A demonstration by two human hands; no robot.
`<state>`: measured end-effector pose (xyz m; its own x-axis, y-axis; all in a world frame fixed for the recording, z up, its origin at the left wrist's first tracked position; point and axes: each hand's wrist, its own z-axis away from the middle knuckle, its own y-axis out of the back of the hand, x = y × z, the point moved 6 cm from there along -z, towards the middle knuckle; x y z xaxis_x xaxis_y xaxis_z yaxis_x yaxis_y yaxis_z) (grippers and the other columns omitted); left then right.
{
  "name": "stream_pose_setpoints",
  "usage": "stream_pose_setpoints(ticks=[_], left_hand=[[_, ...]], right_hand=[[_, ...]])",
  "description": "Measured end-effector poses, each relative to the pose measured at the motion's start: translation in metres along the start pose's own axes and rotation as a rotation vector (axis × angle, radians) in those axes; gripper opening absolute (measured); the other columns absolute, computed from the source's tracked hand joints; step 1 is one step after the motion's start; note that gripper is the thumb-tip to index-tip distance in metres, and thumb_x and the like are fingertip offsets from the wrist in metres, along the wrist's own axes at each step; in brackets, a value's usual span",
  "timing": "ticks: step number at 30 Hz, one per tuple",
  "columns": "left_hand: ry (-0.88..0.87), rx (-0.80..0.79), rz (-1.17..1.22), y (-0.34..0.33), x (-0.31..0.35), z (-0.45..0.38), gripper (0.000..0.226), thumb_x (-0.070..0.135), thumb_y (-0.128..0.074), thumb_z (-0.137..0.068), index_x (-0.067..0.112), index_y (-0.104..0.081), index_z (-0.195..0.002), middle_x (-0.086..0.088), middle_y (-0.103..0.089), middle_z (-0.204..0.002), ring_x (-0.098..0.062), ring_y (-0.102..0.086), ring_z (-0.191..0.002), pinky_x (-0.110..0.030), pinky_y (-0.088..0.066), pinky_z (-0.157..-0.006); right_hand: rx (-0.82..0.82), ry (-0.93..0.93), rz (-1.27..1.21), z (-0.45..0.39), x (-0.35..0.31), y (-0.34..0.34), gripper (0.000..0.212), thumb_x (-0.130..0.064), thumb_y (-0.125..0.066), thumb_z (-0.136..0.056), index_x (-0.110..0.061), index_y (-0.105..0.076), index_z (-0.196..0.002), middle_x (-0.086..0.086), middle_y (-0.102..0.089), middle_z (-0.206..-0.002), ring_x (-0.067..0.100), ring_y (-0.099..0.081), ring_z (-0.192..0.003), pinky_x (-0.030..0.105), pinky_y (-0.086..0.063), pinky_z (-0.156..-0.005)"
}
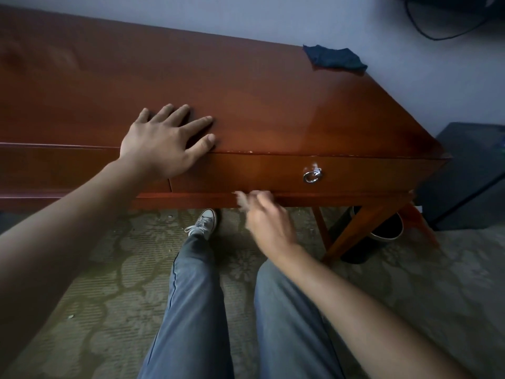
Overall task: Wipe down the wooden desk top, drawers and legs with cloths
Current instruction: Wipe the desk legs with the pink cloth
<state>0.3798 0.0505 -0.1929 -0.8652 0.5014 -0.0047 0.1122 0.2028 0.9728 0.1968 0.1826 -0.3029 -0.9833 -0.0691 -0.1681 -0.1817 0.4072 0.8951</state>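
Note:
The wooden desk (273, 110) runs across the view, its glossy top lit at the right. My left hand (166, 140) lies flat on the top near the front edge, fingers spread. Below it is a drawer front (369, 176) with a silver ring pull (312, 177). My right hand (266, 217) is blurred by motion at the rail under the drawer. Its fingers are curled around what looks like a small brownish cloth (241, 199). A dark blue cloth (336, 58) lies crumpled at the back right corner of the top. The desk legs (360, 225) slant down at the right.
A dark bin (382, 233) stands under the desk behind the right legs. To the right of the desk stands a black box-like object (470, 173). A black cable (448, 31) hangs on the wall. My legs and a grey shoe (203, 220) are over the patterned carpet (114, 269).

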Motion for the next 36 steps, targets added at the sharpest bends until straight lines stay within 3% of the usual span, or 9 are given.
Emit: stream_pose_setpoints(ticks=[2, 5, 8, 12, 16, 21, 29, 33, 36], left_hand=[[-0.001, 0.001, 0.000, 0.000, 0.001, -0.001, 0.076, 0.085, 0.003, -0.091, 0.054, -0.016, -0.159, 0.001, -0.022, -0.170, -0.025, -0.016, -0.158, -0.056, -0.016, -0.126], [0.006, 0.015, 0.002, 0.000, 0.002, -0.001, 0.074, 0.083, 0.000, -0.093, 0.054, -0.019, -0.158, 0.000, -0.023, -0.170, -0.026, -0.017, -0.157, -0.056, -0.017, -0.125], [0.003, 0.019, 0.010, 0.000, 0.004, 0.000, 0.073, 0.083, -0.001, -0.094, 0.053, -0.020, -0.158, 0.000, -0.025, -0.170, -0.026, -0.019, -0.157, -0.056, -0.017, -0.125], [0.006, 0.002, 0.017, 0.000, 0.002, -0.001, 0.075, 0.083, 0.000, -0.092, 0.054, -0.020, -0.158, 0.002, -0.023, -0.170, -0.025, -0.017, -0.158, -0.054, -0.016, -0.126], [0.003, -0.026, 0.064, 0.002, -0.002, -0.003, 0.071, 0.081, -0.006, -0.092, 0.057, -0.024, -0.156, 0.004, -0.022, -0.171, -0.022, -0.016, -0.158, -0.054, -0.014, -0.127], [0.004, -0.087, 0.096, 0.002, -0.007, 0.000, 0.066, 0.075, -0.008, -0.093, 0.060, -0.020, -0.156, 0.007, -0.015, -0.172, -0.018, -0.010, -0.159, -0.050, -0.009, -0.128], [0.037, -0.200, 0.229, 0.004, -0.005, -0.005, 0.064, 0.053, -0.009, -0.093, 0.060, -0.024, -0.155, 0.011, -0.009, -0.172, -0.015, -0.003, -0.159, -0.049, 0.000, -0.128], [0.028, -0.255, 0.293, 0.010, -0.003, -0.007, 0.072, 0.053, -0.003, -0.086, 0.058, -0.028, -0.153, 0.014, -0.009, -0.172, -0.017, -0.002, -0.159, -0.048, 0.002, -0.127], [0.002, -0.303, 0.349, 0.017, -0.005, -0.007, 0.084, 0.060, -0.004, -0.078, 0.050, -0.032, -0.156, 0.013, -0.012, -0.171, -0.018, -0.002, -0.159, -0.047, 0.003, -0.126]], right_hand=[[-0.061, -0.148, 0.053, 0.015, 0.060, 0.016, 0.013, -0.038, -0.055, -0.103, -0.035, -0.064, -0.111, 0.000, -0.070, -0.100, 0.023, -0.070, -0.082, 0.040, -0.059, -0.070], [0.024, -0.394, 0.148, 0.029, 0.125, 0.045, 0.026, -0.018, -0.058, -0.099, -0.008, -0.066, -0.123, 0.013, -0.063, -0.120, 0.036, -0.069, -0.090, 0.037, -0.056, -0.073], [0.109, -0.487, 0.040, 0.027, 0.096, 0.037, 0.031, -0.020, -0.059, -0.098, 0.004, -0.062, -0.117, 0.018, -0.054, -0.112, 0.035, -0.066, -0.085, 0.037, -0.057, -0.072], [0.171, -0.296, -0.261, 0.015, 0.009, 0.015, 0.048, -0.014, -0.068, -0.094, 0.000, -0.052, -0.137, 0.019, -0.057, -0.127, 0.033, -0.064, -0.100, 0.036, -0.053, -0.081], [0.386, -0.049, -0.344, -0.028, -0.074, 0.002, 0.012, -0.015, -0.067, -0.097, -0.007, -0.066, -0.105, 0.012, -0.061, -0.104, 0.030, -0.063, -0.089, 0.039, -0.054, -0.074], [0.374, 0.282, -0.219, -0.047, -0.125, -0.032, 0.006, -0.015, -0.068, -0.096, -0.016, -0.071, -0.090, 0.005, -0.063, -0.096, 0.021, -0.063, -0.083, 0.036, -0.053, -0.067], [0.471, -0.119, -0.157, 0.003, 0.043, 0.027, 0.025, -0.035, -0.043, -0.109, -0.014, -0.055, -0.111, 0.014, -0.061, -0.101, 0.032, -0.065, -0.071, 0.036, -0.052, -0.050], [0.649, -0.174, -0.360, -0.031, -0.010, 0.039, 0.009, -0.009, -0.064, -0.095, -0.006, -0.067, -0.104, 0.012, -0.058, -0.105, 0.015, -0.057, -0.091, 0.022, -0.049, -0.078], [0.584, 0.010, -0.364, -0.061, -0.107, 0.022, 0.002, -0.023, -0.059, -0.102, -0.021, -0.061, -0.101, -0.001, -0.057, -0.092, 0.013, -0.057, -0.073, 0.035, -0.052, -0.058]])
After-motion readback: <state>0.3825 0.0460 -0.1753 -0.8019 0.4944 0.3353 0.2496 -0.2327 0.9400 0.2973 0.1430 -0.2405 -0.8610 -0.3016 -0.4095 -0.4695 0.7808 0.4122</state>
